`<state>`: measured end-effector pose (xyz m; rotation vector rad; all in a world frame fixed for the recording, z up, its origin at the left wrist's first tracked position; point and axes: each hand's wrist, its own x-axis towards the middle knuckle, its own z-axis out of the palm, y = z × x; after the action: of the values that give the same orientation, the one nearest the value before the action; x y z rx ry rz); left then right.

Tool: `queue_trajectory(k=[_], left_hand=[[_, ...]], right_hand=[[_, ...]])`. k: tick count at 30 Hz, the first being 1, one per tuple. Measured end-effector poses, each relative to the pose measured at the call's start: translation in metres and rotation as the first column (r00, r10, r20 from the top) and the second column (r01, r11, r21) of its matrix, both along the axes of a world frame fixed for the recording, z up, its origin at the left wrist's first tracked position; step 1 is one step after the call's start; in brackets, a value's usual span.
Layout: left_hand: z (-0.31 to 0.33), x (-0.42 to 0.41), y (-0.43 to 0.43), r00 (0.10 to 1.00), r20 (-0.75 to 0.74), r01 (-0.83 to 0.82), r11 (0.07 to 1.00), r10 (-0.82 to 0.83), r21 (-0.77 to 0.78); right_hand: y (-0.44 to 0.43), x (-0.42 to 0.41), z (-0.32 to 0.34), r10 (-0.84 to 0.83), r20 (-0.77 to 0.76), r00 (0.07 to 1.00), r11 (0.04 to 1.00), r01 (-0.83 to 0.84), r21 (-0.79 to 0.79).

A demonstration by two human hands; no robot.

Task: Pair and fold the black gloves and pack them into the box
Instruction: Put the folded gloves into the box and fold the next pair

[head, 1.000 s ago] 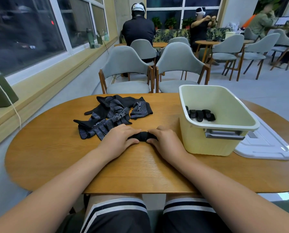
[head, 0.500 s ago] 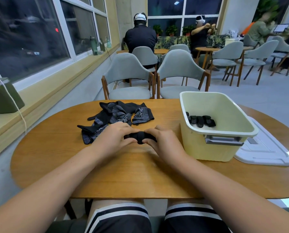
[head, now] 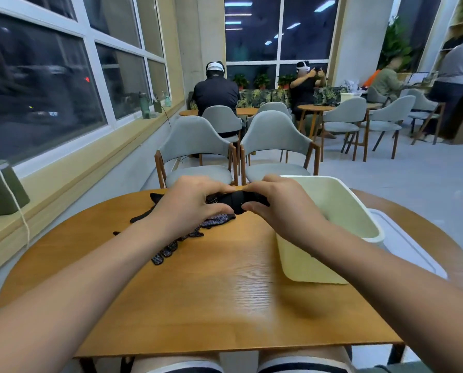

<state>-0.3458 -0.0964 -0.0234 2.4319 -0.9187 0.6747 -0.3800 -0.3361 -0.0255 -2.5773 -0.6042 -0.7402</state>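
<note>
I've lifted the rolled black fabric glove bundle off the oval wooden table, left hand and right hand pinching its ends with curled fingers, just beside the pale cream plastic box, so packing looks next.

dark windows left, grey chairs, pale floor, strip lights perhaps reflected in glass

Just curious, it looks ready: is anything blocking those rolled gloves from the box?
Nothing visible. The left hand and right hand hold the rolled gloves beside the open box; its lid lies aside.
</note>
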Motion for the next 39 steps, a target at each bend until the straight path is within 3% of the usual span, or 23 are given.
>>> queue_trajectory(k=[10, 17, 26, 33, 39], left_hand=[[-0.003, 0.035, -0.110, 0.995, -0.059, 0.080, 0.997, -0.079, 0.010], [-0.017, 0.070, -0.172, 0.975, -0.220, 0.081, 0.975, -0.034, 0.208], [-0.018, 0.118, -0.223, 0.950, -0.304, 0.125, 0.811, 0.067, 0.572], [-0.031, 0.148, -0.256, 0.923, -0.339, 0.121, 0.698, 0.183, 0.706], [-0.048, 0.167, -0.270, 0.861, -0.382, 0.093, 0.635, 0.336, 0.767]], right_hand=[[-0.102, 0.014, 0.012, -0.156, -0.105, 0.982, 0.984, 0.145, -0.107], [-0.146, 0.037, 0.001, -0.263, -0.283, 0.922, 0.954, 0.205, -0.218], [-0.157, 0.083, -0.015, -0.285, -0.410, 0.866, 0.909, 0.109, -0.401], [-0.156, 0.129, -0.029, -0.370, -0.450, 0.813, 0.812, 0.047, -0.582], [-0.148, 0.153, -0.047, -0.404, -0.516, 0.755, 0.786, -0.001, -0.618]])
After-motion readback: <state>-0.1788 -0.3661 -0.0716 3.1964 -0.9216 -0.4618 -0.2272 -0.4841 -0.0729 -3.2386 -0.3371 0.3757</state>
